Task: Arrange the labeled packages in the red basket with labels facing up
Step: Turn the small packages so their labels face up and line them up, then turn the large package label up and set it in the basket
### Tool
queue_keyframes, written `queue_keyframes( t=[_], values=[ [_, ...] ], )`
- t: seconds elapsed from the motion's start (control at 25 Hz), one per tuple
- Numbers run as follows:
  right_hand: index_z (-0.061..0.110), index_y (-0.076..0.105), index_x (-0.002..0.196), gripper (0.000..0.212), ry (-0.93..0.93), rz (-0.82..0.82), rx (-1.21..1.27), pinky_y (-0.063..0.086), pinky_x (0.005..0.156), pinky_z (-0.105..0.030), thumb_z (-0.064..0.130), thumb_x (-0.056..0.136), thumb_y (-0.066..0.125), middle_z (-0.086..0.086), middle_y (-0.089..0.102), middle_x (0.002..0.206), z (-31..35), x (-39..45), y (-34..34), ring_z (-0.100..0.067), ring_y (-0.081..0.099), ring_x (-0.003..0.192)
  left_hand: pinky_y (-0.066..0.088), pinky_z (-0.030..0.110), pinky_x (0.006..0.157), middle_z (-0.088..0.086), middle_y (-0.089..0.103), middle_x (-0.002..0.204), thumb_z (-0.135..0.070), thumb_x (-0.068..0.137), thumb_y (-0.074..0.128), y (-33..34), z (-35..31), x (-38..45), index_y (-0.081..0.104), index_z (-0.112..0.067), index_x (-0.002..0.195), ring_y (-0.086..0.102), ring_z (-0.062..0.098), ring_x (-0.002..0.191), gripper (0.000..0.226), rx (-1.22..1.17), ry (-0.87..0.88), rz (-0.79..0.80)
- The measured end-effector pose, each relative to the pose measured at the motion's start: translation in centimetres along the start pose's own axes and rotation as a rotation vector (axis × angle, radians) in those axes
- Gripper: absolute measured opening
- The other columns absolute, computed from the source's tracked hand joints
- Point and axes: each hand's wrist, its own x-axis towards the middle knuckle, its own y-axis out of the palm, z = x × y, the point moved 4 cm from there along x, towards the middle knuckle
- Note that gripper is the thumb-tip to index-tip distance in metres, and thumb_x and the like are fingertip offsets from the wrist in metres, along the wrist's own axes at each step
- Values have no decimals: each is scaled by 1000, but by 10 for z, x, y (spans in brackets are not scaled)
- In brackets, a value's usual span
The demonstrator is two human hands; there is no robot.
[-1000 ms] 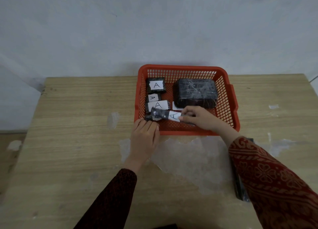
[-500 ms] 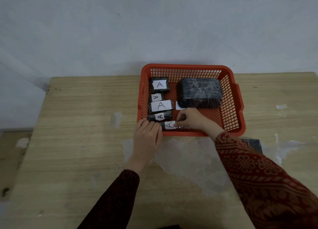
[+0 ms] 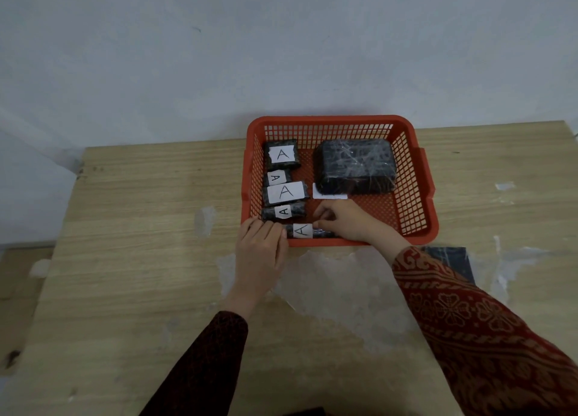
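At the near edge of the red basket [image 3: 419, 178], the right hand [image 3: 350, 221] reaches over the rim and pinches the end of a small black-wrapped package [image 3: 308, 231] with its fingertips, the paper label with its "A" turned up. The left hand [image 3: 261, 253] lies palm down with fingers together across the basket's near-left corner, fingertips touching the package's other end, steadying rather than gripping it as far as the view shows.

Beyond this package, four more small labeled packages run in a column along the left wall: one just behind [image 3: 283, 211], a wider one [image 3: 284, 193], a small one [image 3: 276, 178] and the farthest [image 3: 281, 155], all showing an "A" on top. To their right sits a large black-wrapped package [image 3: 356, 165] with no label on its upper face; a white slip [image 3: 330, 194] pokes out from under its near edge, so its label probably faces down or has come loose.

Judging from this, the small ones are nearly settled, and the big package likely needs turning. A dark flat item [image 3: 450, 262] lies on the wooden table [image 3: 140, 228] outside the basket, half hidden by the right sleeve; whether it is another package cannot be told.
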Motion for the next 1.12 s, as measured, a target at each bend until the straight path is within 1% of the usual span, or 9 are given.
queue_keyframes(
  t=[0.12, 0.24, 0.32, 0.4, 0.52, 0.68, 0.84, 0.96, 1.12],
  values=[
    [16, 64, 103, 18, -129, -144, 15, 44, 74, -13, 21, 86, 65, 4, 63, 95, 6, -16, -16, -13, 61, 91, 33, 28, 90, -3, 67, 75, -21, 93, 44, -5, -5, 7, 66, -15, 80, 60, 16, 74, 25, -61, -123, 76],
    [11, 60, 110, 25, -118, -630, 27, 41, 88, -21, 13, 86, 63, -4, 57, 111, -10, -37, -52, -15, 54, 102, 32, 18, 80, -10, 65, 82, -25, 94, 48, -1, -10, 26, 66, -20, 89, 55, 2, 73, 19, -322, -323, 155],
    [7, 55, 116, 32, -9, -813, 47, 36, 97, -27, 10, 85, 62, -14, 51, 121, -28, -45, -71, -24, 49, 113, 39, 6, 69, -7, 63, 89, -24, 95, 47, 8, -17, 48, 64, -18, 95, 53, -3, 77, 17, -552, -406, 194],
    [5, 47, 126, 44, 50, -798, 111, 34, 105, -34, 8, 85, 61, -19, 44, 131, -40, -40, -80, -28, 43, 122, 42, 4, 71, -2, 62, 98, -22, 96, 46, 21, -28, 75, 61, -17, 104, 54, 2, 83, 18, -628, -447, 227],
    [5, 33, 137, 60, 90, -694, 250, 31, 111, -39, 8, 85, 62, -18, 38, 140, -48, -23, -81, -27, 38, 129, 45, 26, 93, 8, 56, 120, -22, 96, 46, 50, -40, 108, 51, -13, 125, 54, 18, 108, 31, -610, -506, 301],
    [6, 23, 144, 74, 120, -650, 323, 29, 114, -40, 7, 83, 65, -15, 39, 145, -56, -11, -76, -26, 36, 134, 24, 25, 107, 7, 35, 152, -23, 97, 47, 81, -53, 121, 30, -16, 147, 32, 22, 139, 53, -738, -583, 432],
    [10, 32, 141, 82, 19, -692, 130, 34, 108, -40, 10, 72, 76, -15, 46, 139, -53, -25, -82, -29, 42, 127, 29, 20, 101, 8, 44, 146, -16, 95, 49, 76, -49, 125, 39, -13, 142, 41, 21, 134, 48, -735, -606, 306],
    [17, 33, 141, 89, -69, -707, -115, 34, 103, -44, 18, 66, 81, -14, 47, 135, -45, -39, -95, -30, 39, 120, 46, 28, 89, 11, 61, 124, -17, 95, 49, 54, -37, 136, 51, -13, 129, 59, 23, 111, 34, -763, -696, 144],
    [24, 30, 142, 84, -116, -626, -58, 35, 101, -41, 34, 73, 76, -10, 50, 135, -42, -47, -119, -26, 42, 120, 44, 16, 72, -2, 63, 103, -23, 95, 49, 30, -28, 152, 63, -13, 112, 58, 9, 90, 24, -775, -663, 66]
  ],
)
